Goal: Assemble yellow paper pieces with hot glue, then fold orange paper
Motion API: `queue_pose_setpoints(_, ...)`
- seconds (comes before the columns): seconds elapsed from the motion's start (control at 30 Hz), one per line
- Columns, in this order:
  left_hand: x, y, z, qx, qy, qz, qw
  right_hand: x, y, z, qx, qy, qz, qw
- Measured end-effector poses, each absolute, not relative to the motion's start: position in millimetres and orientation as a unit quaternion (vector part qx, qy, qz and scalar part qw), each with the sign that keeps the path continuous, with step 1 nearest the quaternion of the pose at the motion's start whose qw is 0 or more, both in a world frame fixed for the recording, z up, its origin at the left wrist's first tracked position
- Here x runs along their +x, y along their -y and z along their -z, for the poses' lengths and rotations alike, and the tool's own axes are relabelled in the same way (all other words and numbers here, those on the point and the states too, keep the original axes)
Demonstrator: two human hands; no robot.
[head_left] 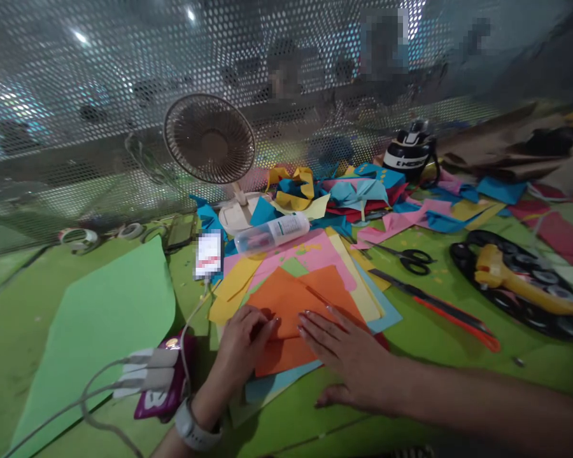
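A folded sheet of orange paper (286, 305) lies on a stack of coloured paper in front of me. My left hand (246, 337) is closed at the left edge of the orange paper, its fingers curled and its thumb pressed on the sheet. My right hand (348, 353) rests open on the right part, fingers stretched out flat near a fold. Under the orange paper show pink paper (322, 257), pale yellow sheets (356, 277) and blue paper (386, 312). A yellow piece (236, 286) sticks out at the left.
Right of the stack lie a utility knife (451, 312), scissors (413, 257) and a black tray (510, 302) holding a yellow tool (520, 280). A green sheet (105, 324) and a purple power strip with plugs (172, 381) are left. A bottle (272, 234), paper scraps and a fan (210, 140) stand behind.
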State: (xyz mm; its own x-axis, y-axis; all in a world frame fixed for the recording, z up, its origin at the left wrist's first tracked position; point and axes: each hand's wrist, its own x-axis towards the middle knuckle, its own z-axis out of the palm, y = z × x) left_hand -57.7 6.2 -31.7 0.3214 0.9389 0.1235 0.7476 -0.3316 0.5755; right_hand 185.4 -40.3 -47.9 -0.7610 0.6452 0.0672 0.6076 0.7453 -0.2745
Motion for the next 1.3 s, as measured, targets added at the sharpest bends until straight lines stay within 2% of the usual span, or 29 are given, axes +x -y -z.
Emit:
queue_pose_setpoints(0.57,-61.6,-6.9,25.5,0.798,-0.576,-0.142,0.107,186.9,31.5,51.2,-0.340,0.924,-0.147,0.094)
queue_pose_setpoints(0.9,-61.7,-15.5,34.0,0.808,-0.566,-0.123,0.110,184.9,35.6,45.2,-0.334,0.926,-0.133,0.113)
queue_pose_setpoints(1.3,-61.6,-18.2,33.4,0.817,-0.560,-0.103,0.088,186.6,32.6,41.3,-0.334,0.913,-0.208,0.107)
